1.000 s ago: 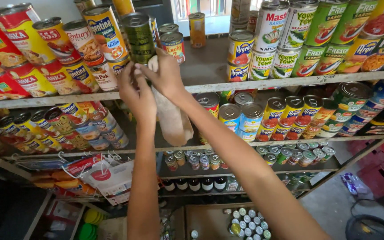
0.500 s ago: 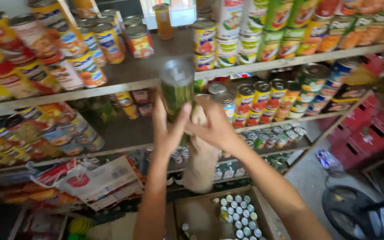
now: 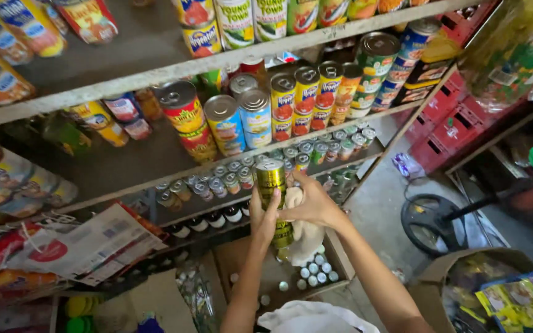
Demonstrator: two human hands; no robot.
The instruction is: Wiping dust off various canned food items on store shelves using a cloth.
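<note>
Head view: one person stands at stocked store shelves, both hands raised in front of the middle shelf.
Left hand (image 3: 265, 217): fingers wrapped around a tall greenish-gold can (image 3: 274, 198), gripping its side so it stays upright and steady.
Right hand (image 3: 311, 205): fingers curled, pressing a pale cloth (image 3: 303, 237) against the can's far side; the cloth hangs below the fingertips.
Can's place: between both palms, held in the air just in front of the shelf edge (image 3: 353, 123), not resting on it.
Beyond the fingers: rows of small tins (image 3: 235, 179) and larger labelled cans (image 3: 255, 117), crowding the shelf.
Below the fingers: an open cardboard box (image 3: 340, 259) with bottle tops.
Right of the fingers: red crates (image 3: 458, 123), well apart.
</note>
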